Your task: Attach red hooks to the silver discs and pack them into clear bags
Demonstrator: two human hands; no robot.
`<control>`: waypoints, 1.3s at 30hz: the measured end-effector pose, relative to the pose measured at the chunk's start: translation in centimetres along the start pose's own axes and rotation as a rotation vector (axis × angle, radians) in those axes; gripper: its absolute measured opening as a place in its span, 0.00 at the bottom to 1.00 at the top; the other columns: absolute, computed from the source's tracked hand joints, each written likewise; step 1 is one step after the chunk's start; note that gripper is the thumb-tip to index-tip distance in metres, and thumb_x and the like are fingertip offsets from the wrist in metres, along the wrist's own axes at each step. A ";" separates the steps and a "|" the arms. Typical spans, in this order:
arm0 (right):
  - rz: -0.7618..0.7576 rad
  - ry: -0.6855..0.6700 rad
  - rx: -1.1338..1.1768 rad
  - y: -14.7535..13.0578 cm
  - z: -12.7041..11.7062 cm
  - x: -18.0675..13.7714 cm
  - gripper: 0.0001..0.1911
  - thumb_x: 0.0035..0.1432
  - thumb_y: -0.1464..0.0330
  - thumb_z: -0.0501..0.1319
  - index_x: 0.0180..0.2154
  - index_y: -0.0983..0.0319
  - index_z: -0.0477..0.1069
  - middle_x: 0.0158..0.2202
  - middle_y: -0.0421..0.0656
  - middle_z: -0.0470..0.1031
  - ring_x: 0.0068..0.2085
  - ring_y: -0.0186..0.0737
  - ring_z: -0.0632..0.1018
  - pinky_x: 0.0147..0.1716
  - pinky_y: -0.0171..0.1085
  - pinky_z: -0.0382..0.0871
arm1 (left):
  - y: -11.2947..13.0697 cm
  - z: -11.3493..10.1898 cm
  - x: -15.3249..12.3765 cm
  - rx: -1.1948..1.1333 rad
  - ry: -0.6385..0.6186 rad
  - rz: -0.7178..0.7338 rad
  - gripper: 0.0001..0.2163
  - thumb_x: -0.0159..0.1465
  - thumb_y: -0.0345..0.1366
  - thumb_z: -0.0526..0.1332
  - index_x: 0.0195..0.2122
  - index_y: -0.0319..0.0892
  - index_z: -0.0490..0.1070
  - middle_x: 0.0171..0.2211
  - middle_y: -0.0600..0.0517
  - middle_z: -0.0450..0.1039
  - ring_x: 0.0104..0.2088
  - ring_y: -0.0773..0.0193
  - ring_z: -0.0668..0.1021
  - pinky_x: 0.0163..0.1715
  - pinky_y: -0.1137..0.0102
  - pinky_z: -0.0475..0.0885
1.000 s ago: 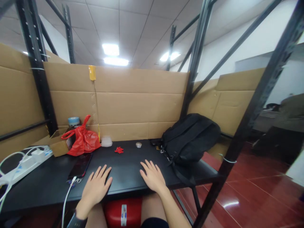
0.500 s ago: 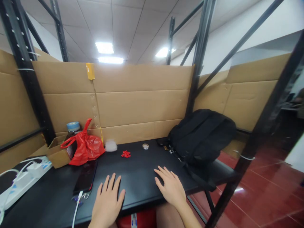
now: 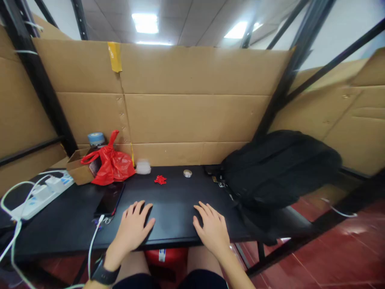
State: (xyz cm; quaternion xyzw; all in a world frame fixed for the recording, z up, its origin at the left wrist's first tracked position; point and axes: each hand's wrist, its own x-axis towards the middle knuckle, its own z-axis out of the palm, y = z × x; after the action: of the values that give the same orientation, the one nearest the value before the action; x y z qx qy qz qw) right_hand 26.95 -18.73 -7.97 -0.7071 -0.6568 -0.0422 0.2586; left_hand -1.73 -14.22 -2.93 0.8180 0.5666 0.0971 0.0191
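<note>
My left hand (image 3: 132, 228) lies flat on the black table (image 3: 171, 208) near its front edge, fingers spread, holding nothing. My right hand (image 3: 212, 229) rests flat a hand's width to the right, fingers also stretched out and empty. A dark phone (image 3: 110, 198) with a white cable (image 3: 93, 245) lies just left of my left hand. Farther back on the table sit a small red object (image 3: 160, 180) and a small round metal piece (image 3: 187, 173).
A black backpack (image 3: 276, 168) fills the table's right end. At back left stand a red plastic bag (image 3: 111, 166), a cardboard box (image 3: 78, 170), a blue-lidded jar (image 3: 96, 139) and a white power strip (image 3: 39, 196). Cardboard walls and black rack posts enclose the table.
The view has swung left and down. Both hands stay flat on the table in roughly the same place.
</note>
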 end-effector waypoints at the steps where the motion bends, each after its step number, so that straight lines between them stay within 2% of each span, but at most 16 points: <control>1: -0.027 -0.031 0.015 0.2 -0.5 0.7 0.18 0.61 0.64 0.54 0.51 0.54 0.74 0.58 0.44 0.72 0.60 0.52 0.69 0.54 0.50 0.62 | 0.1 -0.4 0.3 -0.001 -0.001 0.015 0.22 0.66 0.48 0.52 0.60 0.51 0.68 0.62 0.46 0.65 0.60 0.45 0.68 0.56 0.53 0.64; 4: -0.145 -0.158 0.065 0.9 -1.7 4.8 0.12 0.61 0.66 0.55 0.42 0.57 0.75 0.49 0.44 0.77 0.48 0.45 0.75 0.47 0.41 0.66 | 0.6 -1.4 2.2 -0.068 -0.005 0.037 0.16 0.67 0.44 0.52 0.51 0.48 0.73 0.51 0.47 0.75 0.48 0.53 0.77 0.49 0.61 0.70; 7: -0.204 -0.150 0.059 1.5 -1.7 11.2 0.11 0.59 0.67 0.57 0.43 0.58 0.74 0.46 0.45 0.76 0.46 0.44 0.74 0.45 0.39 0.65 | 0.7 -1.5 5.8 -0.177 0.144 0.020 0.12 0.67 0.41 0.55 0.47 0.47 0.73 0.44 0.49 0.77 0.44 0.57 0.78 0.45 0.66 0.71; 10: -0.147 -0.091 0.047 2.2 0.0 17.1 0.13 0.59 0.68 0.58 0.46 0.59 0.73 0.47 0.47 0.75 0.47 0.46 0.74 0.45 0.39 0.64 | 0.2 -0.5 10.5 -0.232 0.285 -0.002 0.10 0.64 0.35 0.57 0.45 0.45 0.73 0.42 0.48 0.78 0.42 0.59 0.79 0.42 0.68 0.72; 13: -0.058 -0.062 0.074 3.1 2.5 20.0 0.15 0.59 0.66 0.59 0.48 0.61 0.72 0.49 0.49 0.74 0.50 0.48 0.72 0.46 0.40 0.63 | -1.0 0.5 14.8 -0.296 0.297 0.094 0.09 0.62 0.35 0.60 0.42 0.42 0.75 0.40 0.48 0.78 0.40 0.59 0.79 0.43 0.68 0.72; 16: 0.006 -0.034 0.118 4.1 4.6 20.5 0.15 0.60 0.64 0.58 0.47 0.60 0.73 0.49 0.49 0.74 0.49 0.47 0.73 0.45 0.41 0.63 | -2.2 1.5 17.1 -0.373 0.259 0.198 0.09 0.61 0.36 0.62 0.42 0.41 0.75 0.39 0.49 0.78 0.35 0.62 0.78 0.40 0.69 0.72; 18: -0.020 -0.041 0.144 4.7 5.4 20.4 0.13 0.60 0.63 0.58 0.45 0.59 0.74 0.48 0.47 0.75 0.48 0.47 0.73 0.45 0.40 0.63 | -2.9 2.2 17.4 -0.375 0.293 0.237 0.09 0.63 0.38 0.61 0.41 0.41 0.75 0.39 0.50 0.77 0.32 0.65 0.76 0.37 0.70 0.71; 20: -0.048 -0.037 0.155 5.1 5.8 20.5 0.14 0.59 0.62 0.59 0.45 0.58 0.74 0.47 0.46 0.76 0.48 0.47 0.73 0.45 0.40 0.63 | -3.5 2.9 17.2 -0.367 0.328 0.266 0.10 0.65 0.41 0.60 0.41 0.42 0.76 0.38 0.50 0.76 0.32 0.65 0.75 0.37 0.70 0.70; 26: -0.073 -0.093 0.147 5.4 5.7 21.3 0.16 0.56 0.62 0.61 0.46 0.57 0.74 0.44 0.45 0.79 0.46 0.45 0.77 0.43 0.38 0.66 | -4.7 4.1 17.4 -0.490 0.354 0.190 0.14 0.63 0.47 0.63 0.42 0.43 0.78 0.37 0.50 0.76 0.32 0.64 0.75 0.36 0.70 0.69; 30: -0.081 -0.087 0.161 5.4 5.6 21.2 0.18 0.56 0.61 0.62 0.48 0.56 0.73 0.45 0.44 0.79 0.46 0.45 0.77 0.44 0.39 0.68 | -4.6 4.3 18.1 -0.528 0.311 0.252 0.12 0.62 0.45 0.64 0.41 0.43 0.78 0.38 0.50 0.77 0.32 0.65 0.75 0.37 0.70 0.69; 34: -0.069 -0.071 0.189 5.3 5.6 21.2 0.17 0.58 0.59 0.60 0.48 0.56 0.73 0.42 0.44 0.80 0.44 0.45 0.78 0.42 0.39 0.69 | -4.2 4.4 18.3 -0.524 0.309 0.261 0.09 0.64 0.42 0.63 0.38 0.43 0.79 0.37 0.50 0.76 0.34 0.64 0.75 0.38 0.70 0.69; 39: -0.079 0.009 0.260 4.8 5.4 21.4 0.14 0.59 0.60 0.59 0.45 0.57 0.73 0.39 0.45 0.79 0.44 0.45 0.77 0.43 0.40 0.69 | -4.1 4.5 18.5 -0.539 0.291 0.270 0.08 0.64 0.39 0.62 0.35 0.43 0.78 0.34 0.50 0.76 0.34 0.63 0.75 0.38 0.69 0.69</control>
State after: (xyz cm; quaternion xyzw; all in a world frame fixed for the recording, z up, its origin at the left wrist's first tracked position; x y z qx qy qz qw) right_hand 32.89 2.91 -5.63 -0.6411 -0.6828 0.0302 0.3491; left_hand 1.57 4.76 -5.35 0.8287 0.4038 0.3612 0.1406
